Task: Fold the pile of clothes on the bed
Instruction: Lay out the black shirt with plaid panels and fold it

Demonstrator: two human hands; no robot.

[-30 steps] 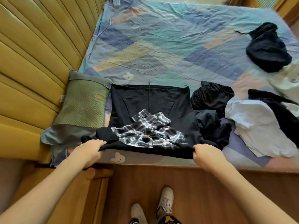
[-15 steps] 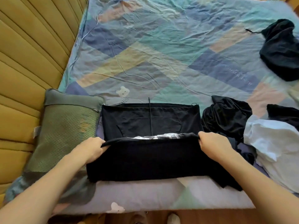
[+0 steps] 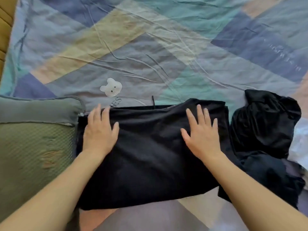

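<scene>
At the far left edge, a strip of yellow padded headboard (image 3: 4,15) borders the bed. Below it, a green pillow (image 3: 33,147) with a grey-green border lies on the bedsheet (image 3: 150,47), its right edge touching the left edge of the folded black garment (image 3: 150,160).

The left hand (image 3: 100,132) lies palm down on the upper left portion of the folded black garment. Its fingers are straight and slightly spread, pressing flat on the fabric; nothing is gripped. The fingertips reach the far edge of the garment, near the pillow corner.

Beyond the left hand, a white bear print (image 3: 111,87) with partial lettering beneath it appears on the bedsheet. The bedsheet carries a pattern of blue, teal, yellow and pink blocks and shows many creases.

The folded black garment occupies the centre, lying flat on the near part of the bed as a roughly rectangular bundle. A thin black cord (image 3: 153,104) projects from its far edge onto the sheet.

The right hand (image 3: 202,135) lies palm down on the upper right portion of the same garment. Its fingers are extended and spread, flat against the fabric, holding nothing.

To the right, a crumpled black garment (image 3: 266,124) lies in a heap, just beside the folded one. A further dark fabric (image 3: 270,177) lies below it, partly hidden by the right forearm. At the right edge, part of a white garment (image 3: 300,139) is visible.
</scene>
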